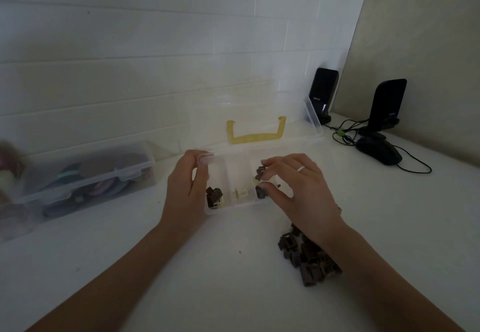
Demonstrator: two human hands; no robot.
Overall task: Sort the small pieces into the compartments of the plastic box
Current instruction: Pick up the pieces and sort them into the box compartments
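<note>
Where wall meets table (pixel 207 292), speakers (pixel 324 93).

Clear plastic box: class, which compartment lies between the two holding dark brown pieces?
Head view: the middle compartment, holding small cream pieces, in the clear plastic box.

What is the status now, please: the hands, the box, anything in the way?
Left hand grips plastic box at its left end. Right hand pinches brown pieces over right compartment. Unsorted pile under right wrist. Nothing blocking.
</note>
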